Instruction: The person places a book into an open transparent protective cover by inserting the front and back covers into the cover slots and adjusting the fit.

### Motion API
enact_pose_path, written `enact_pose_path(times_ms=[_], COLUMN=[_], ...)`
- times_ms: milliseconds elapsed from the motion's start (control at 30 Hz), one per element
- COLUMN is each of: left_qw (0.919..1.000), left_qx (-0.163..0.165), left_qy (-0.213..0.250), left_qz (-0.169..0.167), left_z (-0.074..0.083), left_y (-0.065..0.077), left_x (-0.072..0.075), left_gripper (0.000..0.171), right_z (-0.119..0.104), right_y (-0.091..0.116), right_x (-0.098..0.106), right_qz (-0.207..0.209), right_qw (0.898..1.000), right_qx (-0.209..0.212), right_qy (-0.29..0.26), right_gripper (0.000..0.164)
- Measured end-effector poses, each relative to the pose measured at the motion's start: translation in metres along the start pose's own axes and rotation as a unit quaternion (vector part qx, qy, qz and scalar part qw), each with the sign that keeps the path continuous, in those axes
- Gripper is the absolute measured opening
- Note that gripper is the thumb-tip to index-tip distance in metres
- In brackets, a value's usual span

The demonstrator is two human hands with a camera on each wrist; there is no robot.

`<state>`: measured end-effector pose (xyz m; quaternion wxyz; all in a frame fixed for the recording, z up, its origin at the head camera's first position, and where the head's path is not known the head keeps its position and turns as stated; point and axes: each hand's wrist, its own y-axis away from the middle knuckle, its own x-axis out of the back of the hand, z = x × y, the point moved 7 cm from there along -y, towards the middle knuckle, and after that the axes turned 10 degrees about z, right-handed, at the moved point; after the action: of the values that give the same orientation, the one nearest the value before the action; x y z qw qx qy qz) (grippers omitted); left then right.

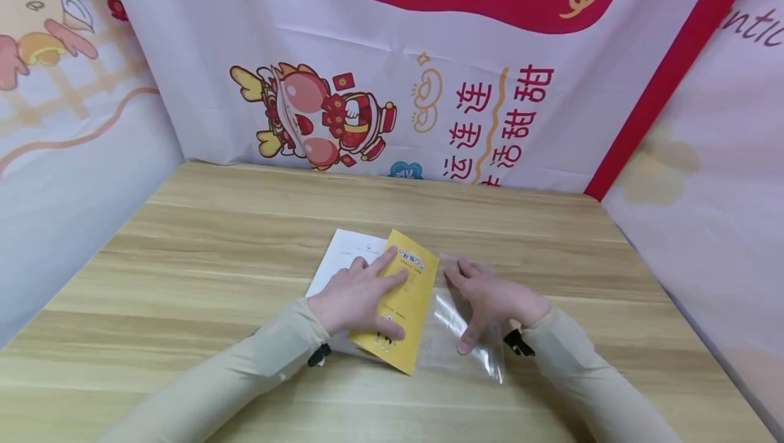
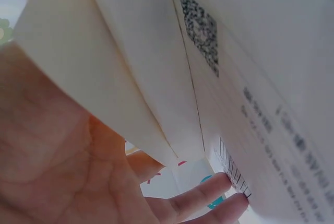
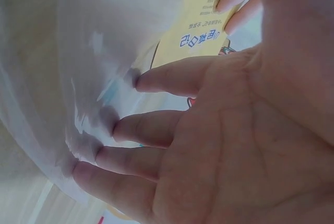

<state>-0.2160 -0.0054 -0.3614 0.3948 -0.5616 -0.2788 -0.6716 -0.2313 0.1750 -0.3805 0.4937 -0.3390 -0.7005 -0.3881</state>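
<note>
A spread left hand (image 1: pixel 357 298) is partly hiding a yellow booklet (image 1: pixel 419 310) overlapping white paper (image 1: pixel 333 259) on a table (image 1: pixel 184 273); the right hand (image 1: pixel 495 300), fingers extended, is touching a clear bag (image 1: pixel 442 344) alongside. Printed cloth (image 1: pixel 343 28) is hanging behind.

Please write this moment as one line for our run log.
left hand: over yellow leaflet and white sheet | right hand: touching clear plastic | surface: wooden table

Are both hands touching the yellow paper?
No, the left hand touches the yellow paper, but the right hand is on the clear plastic beside it.
</note>
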Motion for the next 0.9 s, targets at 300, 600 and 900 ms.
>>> enact_pose_path(times_ms=[300, 600, 900], left_qw=[1.0, 1.0, 1.0], left_qx=[-0.004, -0.004, 0.005], left_qy=[-0.004, -0.005, -0.003], left_qz=[0.001, 0.0, 0.005], left_z=[0.0009, 0.0018, 0.0031], left_y=[-0.0015, -0.003, -0.0024], left_x=[-0.0012, -0.0039, -0.0041], left_gripper=[0.095, 0.095, 0.095], right_z=[0.0006, 0.0018, 0.0007], right_y=[-0.0011, -0.0018, -0.0026], right_x=[0.0014, 0.0003, -0.0012], right_qz=[-0.003, -0.009, -0.017], right_qw=[1.0, 1.0, 1.0], right_qx=[-0.001, -0.007, -0.016], right_qy=[0.01, 0.015, 0.019], right_gripper=[0.134, 0.135, 0.135])
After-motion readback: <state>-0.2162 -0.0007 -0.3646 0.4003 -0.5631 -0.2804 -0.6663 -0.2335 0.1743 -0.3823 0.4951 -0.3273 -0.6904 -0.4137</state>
